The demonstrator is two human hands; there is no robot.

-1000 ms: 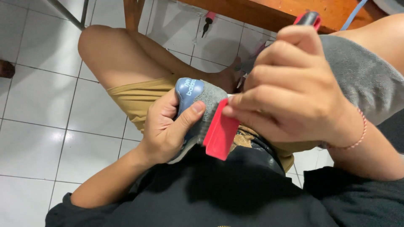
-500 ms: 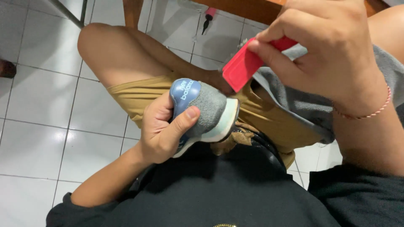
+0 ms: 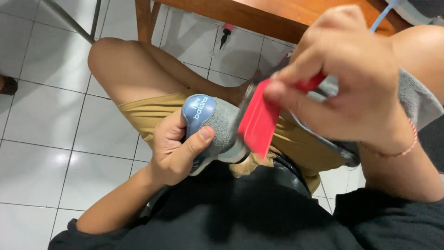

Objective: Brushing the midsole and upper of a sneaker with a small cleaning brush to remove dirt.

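Two hands: left hand, right hand. One grey shoe. One red brush. One wooden table.

A white tiled floor with dark grout lines filled the left and lower part of the view. A wooden desk ran across the top, its brown edge slanting down to the right, with one wooden leg standing on the tiles. A thin grey metal bar crossed the upper left corner at a slant. On the floor under the desk lay a small tool with a pink handle and a dark tip. A light blue cord showed at the upper right, above the desk top. At the far left edge sat a dark, partly cut-off object, too little of it visible to tell its kind.
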